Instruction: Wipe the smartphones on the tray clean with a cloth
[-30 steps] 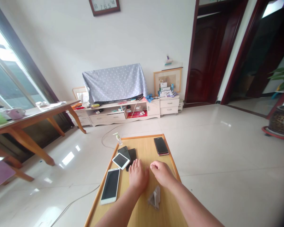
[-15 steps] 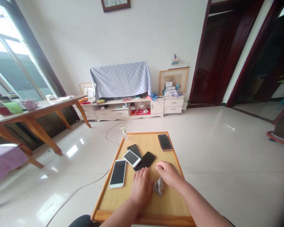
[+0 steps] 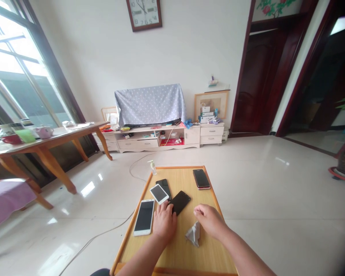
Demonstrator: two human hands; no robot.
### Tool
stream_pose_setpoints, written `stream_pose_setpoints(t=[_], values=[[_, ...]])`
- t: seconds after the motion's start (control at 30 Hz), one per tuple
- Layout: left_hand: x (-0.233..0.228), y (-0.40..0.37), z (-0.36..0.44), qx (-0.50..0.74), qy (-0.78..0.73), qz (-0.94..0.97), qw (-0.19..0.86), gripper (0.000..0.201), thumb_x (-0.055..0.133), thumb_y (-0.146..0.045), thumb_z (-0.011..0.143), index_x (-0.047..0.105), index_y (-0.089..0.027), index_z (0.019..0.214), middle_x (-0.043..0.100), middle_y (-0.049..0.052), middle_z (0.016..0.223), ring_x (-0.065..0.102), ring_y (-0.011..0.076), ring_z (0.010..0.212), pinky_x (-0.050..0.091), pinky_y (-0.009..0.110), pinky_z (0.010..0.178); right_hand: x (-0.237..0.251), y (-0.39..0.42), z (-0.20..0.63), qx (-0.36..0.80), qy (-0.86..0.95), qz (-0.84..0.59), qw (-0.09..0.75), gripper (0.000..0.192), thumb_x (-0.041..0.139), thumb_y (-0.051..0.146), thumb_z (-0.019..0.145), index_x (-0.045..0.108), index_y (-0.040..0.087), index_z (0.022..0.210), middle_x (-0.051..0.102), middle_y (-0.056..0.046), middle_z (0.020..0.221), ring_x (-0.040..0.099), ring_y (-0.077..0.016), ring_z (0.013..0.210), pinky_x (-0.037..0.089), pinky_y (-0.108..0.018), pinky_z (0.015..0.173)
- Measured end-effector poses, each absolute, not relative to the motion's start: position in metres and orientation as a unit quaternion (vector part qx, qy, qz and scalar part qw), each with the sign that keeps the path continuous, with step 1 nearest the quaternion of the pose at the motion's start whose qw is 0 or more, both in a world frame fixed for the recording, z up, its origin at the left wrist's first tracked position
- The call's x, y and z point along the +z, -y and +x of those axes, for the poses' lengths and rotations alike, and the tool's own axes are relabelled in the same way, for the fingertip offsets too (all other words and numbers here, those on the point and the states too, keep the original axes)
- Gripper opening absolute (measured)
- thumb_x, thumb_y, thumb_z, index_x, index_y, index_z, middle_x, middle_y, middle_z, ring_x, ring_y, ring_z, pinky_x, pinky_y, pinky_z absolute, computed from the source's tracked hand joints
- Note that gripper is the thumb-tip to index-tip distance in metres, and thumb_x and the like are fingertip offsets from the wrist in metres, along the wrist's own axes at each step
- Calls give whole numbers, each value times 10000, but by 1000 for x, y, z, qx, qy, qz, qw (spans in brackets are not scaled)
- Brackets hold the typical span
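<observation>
Our left hand (image 3: 164,222) lies flat, palm down, fingertips touching the near end of the black phone (image 3: 179,202). Our right hand (image 3: 209,221) is loosely curled, pinching the top of the grey cloth (image 3: 194,234) just beside it. Left of us lie a big white phone (image 3: 144,216) and a small white phone (image 3: 159,193), overlapping a dark phone (image 3: 164,185). A red-edged phone (image 3: 201,179) sits far right on the wooden table (image 3: 186,257).
</observation>
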State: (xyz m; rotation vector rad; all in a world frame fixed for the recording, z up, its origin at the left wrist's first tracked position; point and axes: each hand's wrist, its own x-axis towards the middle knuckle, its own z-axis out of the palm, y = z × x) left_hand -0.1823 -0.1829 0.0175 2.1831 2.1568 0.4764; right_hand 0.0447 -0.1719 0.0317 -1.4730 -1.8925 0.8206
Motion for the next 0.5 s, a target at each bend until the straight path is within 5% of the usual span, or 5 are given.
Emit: stream_pose_setpoints(t=[0.37,0.5], values=[[15,192,-177,153,-711,685,45,678,588,-582,804,502,-221,1372,523,118,1427,429,321,1317,320,443,1083,42,201,28,262,719,-607,214,287,638,496,832,578,227,752,622,-1,707,529,-156,632,247,-270,566],[18,205,-176,152,-714,680,61,612,580,-478,814,498,-223,1364,577,108,1338,473,295,1252,326,420,1044,26,215,15,241,746,-590,194,127,685,274,767,572,221,789,627,-11,844,542,-144,705,266,-255,605]])
